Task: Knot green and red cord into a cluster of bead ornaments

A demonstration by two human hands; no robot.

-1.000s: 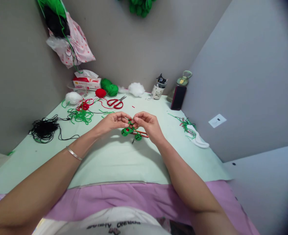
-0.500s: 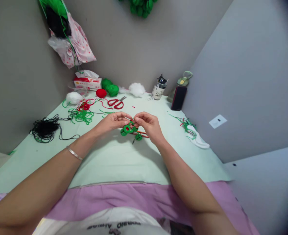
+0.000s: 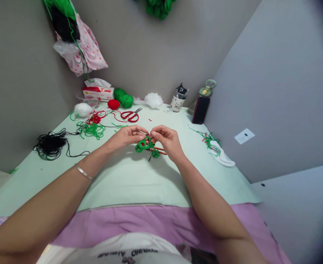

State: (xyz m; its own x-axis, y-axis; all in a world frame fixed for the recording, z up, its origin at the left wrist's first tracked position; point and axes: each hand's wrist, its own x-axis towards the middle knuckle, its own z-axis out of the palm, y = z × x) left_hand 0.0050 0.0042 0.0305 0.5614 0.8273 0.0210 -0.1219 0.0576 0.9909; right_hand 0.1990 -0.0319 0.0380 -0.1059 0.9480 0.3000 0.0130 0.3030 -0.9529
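Both hands meet over the middle of the table, pinching a small green crocheted piece (image 3: pixel 142 144) with red in its round parts. My left hand (image 3: pixel 131 135) is closed on its left side, thumb and fingers together. From the right, my right hand (image 3: pixel 167 138) grips the upper part near a bit of red yarn, fingertips almost touching the left ones. Two thin orange-red sticks or handles (image 3: pixel 160 150) show below the right hand; whether it holds them I cannot tell. A green round part (image 3: pixel 155 154) hangs under the hands.
Red-handled scissors (image 3: pixel 130 116) lie beyond the hands. Left are black yarn (image 3: pixel 51 144), green yarn scraps (image 3: pixel 91 130), a red yarn ball (image 3: pixel 113 104) and a tissue box (image 3: pixel 98 93). White stuffing (image 3: pixel 153 100), a cup (image 3: pixel 177 102), a phone (image 3: pixel 200 110) and a bottle (image 3: pixel 206 90) stand behind.
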